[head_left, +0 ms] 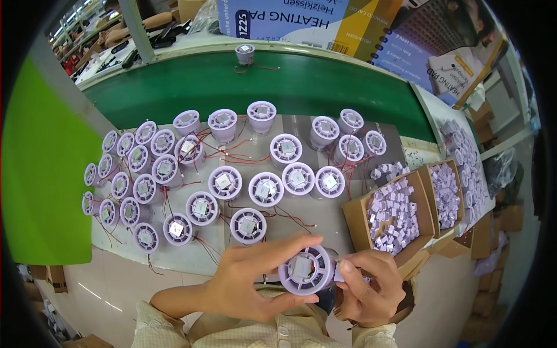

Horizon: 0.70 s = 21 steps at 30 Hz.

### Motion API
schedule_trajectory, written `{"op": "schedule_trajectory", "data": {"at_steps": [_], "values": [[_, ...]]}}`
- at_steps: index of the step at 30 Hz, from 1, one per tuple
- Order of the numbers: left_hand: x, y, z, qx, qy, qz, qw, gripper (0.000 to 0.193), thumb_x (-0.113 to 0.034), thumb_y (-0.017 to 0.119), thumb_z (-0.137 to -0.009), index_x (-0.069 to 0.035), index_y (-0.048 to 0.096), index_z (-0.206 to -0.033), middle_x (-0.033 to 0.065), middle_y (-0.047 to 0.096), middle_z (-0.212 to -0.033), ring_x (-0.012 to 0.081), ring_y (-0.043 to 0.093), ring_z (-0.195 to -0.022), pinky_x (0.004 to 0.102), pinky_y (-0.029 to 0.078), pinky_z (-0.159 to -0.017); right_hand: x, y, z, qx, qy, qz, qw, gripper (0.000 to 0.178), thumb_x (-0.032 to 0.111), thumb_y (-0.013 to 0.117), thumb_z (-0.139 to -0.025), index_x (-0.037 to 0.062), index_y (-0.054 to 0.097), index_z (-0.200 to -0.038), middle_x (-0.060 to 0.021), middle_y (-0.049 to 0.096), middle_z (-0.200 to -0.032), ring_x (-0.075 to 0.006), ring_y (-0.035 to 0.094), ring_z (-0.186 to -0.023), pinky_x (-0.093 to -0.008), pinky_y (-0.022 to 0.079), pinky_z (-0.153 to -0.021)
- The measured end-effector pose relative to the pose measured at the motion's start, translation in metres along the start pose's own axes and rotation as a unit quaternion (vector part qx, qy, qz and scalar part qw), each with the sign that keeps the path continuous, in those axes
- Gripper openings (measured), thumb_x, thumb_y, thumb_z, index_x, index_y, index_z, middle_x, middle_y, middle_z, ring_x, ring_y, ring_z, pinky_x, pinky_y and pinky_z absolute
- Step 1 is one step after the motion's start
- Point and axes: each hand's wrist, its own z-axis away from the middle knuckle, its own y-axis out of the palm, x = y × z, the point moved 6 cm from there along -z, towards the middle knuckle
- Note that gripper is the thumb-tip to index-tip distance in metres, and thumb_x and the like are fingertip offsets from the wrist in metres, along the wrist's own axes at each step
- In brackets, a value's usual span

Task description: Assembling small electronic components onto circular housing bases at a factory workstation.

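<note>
Close to my body, my left hand grips a lavender cup-shaped plastic housing between thumb and fingers. Its spoked round end faces up, with a pale square piece in the middle and a bit of red wire beside it. On the housing's right side, my right hand pinches a small lavender plastic piece, mostly hidden by the fingers. That piece is against or very near the housing's wall; I cannot tell which. Just beyond my hands stands a similar housing on the grey work surface.
Several more lavender housings with thin red and dark wires spread over the table. Right of them, two cardboard boxes hold small lavender pieces. A green conveyor belt runs behind, carrying one housing. Large printed cartons stand beyond it.
</note>
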Motion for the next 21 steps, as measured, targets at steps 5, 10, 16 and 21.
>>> {"op": "schedule_trajectory", "data": {"at_steps": [5, 10, 16, 21], "values": [[-0.008, 0.0, -0.001, -0.066, 0.134, -0.071, 0.986, 0.069, -0.013, 0.085, -0.069, 0.002, 0.058, -0.13, 0.0204, 0.068, -0.117, 0.028, 0.072, -0.094, 0.0317, 0.059, -0.078, -0.001, 0.001, 0.001, 0.011, 0.008, 0.024, 1.0, 0.048, -0.008, 0.07, -0.065, 0.0105, 0.072, -0.109, -0.0116, 0.067, -0.089, -0.0271, 0.063, -0.079, -0.0337, 0.053, -0.066], [-0.011, -0.002, -0.006, -0.069, 0.148, -0.079, 0.983, 0.068, -0.012, 0.085, -0.068, 0.002, 0.059, -0.129, 0.0201, 0.069, -0.114, 0.0273, 0.073, -0.091, 0.0316, 0.059, -0.075, -0.004, 0.002, 0.001, 0.021, -0.053, 0.02, 0.998, 0.047, -0.006, 0.072, -0.064, 0.0001, 0.071, -0.11, -0.0149, 0.068, -0.096, -0.0276, 0.063, -0.084, -0.0379, 0.056, -0.07], [-0.017, -0.011, -0.017, -0.092, 0.169, -0.131, 0.972, 0.067, -0.007, 0.084, -0.068, 0.0, 0.058, -0.13, 0.0196, 0.066, -0.118, 0.0271, 0.072, -0.09, 0.0313, 0.058, -0.072, -0.008, 0.009, -0.016, -0.027, -0.072, 0.06, 0.995, 0.045, -0.009, 0.072, -0.066, -0.0003, 0.071, -0.11, -0.016, 0.07, -0.095, -0.0299, 0.067, -0.084, -0.0375, 0.057, -0.073], [-0.031, -0.02, -0.019, -0.082, 0.128, -0.142, 0.978, 0.068, -0.005, 0.083, -0.069, -0.003, 0.057, -0.132, 0.0174, 0.063, -0.126, 0.0279, 0.07, -0.1, 0.0317, 0.058, -0.078, -0.008, 0.005, -0.034, -0.036, -0.057, 0.024, 0.997, 0.043, -0.009, 0.073, -0.069, 0.0001, 0.071, -0.111, -0.0176, 0.072, -0.094, -0.0351, 0.07, -0.09, -0.0374, 0.057, -0.077]]}}
